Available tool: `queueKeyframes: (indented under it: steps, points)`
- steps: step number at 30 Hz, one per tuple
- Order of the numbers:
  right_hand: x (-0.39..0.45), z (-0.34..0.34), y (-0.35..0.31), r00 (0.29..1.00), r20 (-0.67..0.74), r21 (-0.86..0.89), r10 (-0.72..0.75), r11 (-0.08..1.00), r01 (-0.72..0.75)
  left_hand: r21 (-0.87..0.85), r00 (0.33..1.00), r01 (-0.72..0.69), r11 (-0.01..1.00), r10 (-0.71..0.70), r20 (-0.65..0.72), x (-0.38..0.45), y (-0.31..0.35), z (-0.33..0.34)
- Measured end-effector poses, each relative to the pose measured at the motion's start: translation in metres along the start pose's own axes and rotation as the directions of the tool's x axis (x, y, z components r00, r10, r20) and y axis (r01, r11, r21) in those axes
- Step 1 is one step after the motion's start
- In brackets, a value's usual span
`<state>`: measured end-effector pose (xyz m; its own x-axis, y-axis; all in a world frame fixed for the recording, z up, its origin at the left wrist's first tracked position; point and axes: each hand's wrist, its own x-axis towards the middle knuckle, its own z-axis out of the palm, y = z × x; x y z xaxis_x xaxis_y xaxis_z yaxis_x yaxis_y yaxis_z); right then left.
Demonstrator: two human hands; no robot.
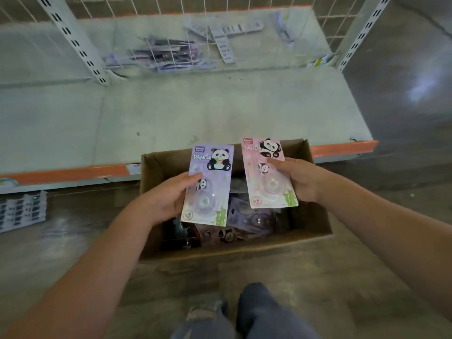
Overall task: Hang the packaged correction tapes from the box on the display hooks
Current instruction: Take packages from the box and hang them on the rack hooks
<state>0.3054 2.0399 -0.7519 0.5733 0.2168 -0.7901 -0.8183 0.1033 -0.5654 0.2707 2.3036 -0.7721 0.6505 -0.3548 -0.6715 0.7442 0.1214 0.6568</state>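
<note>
Packaged correction tapes, two of them, are held up side by side over an open brown cardboard box [318, 221] that sits on the concrete floor. The left hand [166, 201] grips a lilac card-backed blister pack printed with a cartoon panda [208, 184], thumb on its front edge and fingers behind. The right hand [298, 179] grips a pink card-backed blister pack with the same panda design [266, 172], its thumb laid across the front. More packs lie jumbled in the box below, dim and hard to tell apart.

Each pack is a flat, glossy rectangle of thin card with a clear plastic dome over a round tape dispenser. A pale, scuffed metal shelf with an orange front strip [171, 113] runs behind the box. Above it is a white wire grid panel [244, 11]; blurred hanging packages [166, 57] are visible there, but no hooks can be made out.

Risks, as a judgement: the slick card is held only at one edge by each hand, so a pack could slip and fall. With both hands full, neither is free to steady a hook, and a forced hang hole in thin card might tear. A pressed blister could dent.
</note>
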Motion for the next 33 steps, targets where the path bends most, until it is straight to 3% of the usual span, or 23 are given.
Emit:
queueKeyframes:
  steps: [4,13,21,25,28,33]
  points:
    - [-0.075,0.031,-0.041,0.994,0.086,0.074,0.073,0.994,-0.079,-0.091,0.995,0.054,0.994,-0.062,-0.08,-0.07,0.042,0.032]
    - [-0.28,0.089,-0.136,0.984,0.173,-0.004,0.047,0.999,-0.047,-0.134,0.976,0.05,0.99,-0.077,-0.203,-0.24,0.159,0.115]
    - [-0.438,0.127,-0.224,0.965,0.239,-0.028,-0.108,0.993,0.118,-0.065,0.974,-0.143,0.988,0.128,-0.186,-0.38,0.254,0.184]
    - [-0.495,0.148,-0.265,0.95,0.19,-0.035,-0.247,0.965,0.258,-0.005,0.93,-0.296,0.955,0.287,-0.23,-0.429,0.29,0.206]
    - [-0.532,0.166,-0.282,0.917,0.162,-0.026,-0.365,0.927,0.374,0.003,0.9,-0.345,0.939,0.331,-0.283,-0.462,0.307,0.217]
    - [-0.566,0.195,-0.282,0.891,0.112,0.094,-0.44,0.897,0.432,0.078,0.833,-0.444,0.893,0.443,-0.331,-0.508,0.332,0.216]
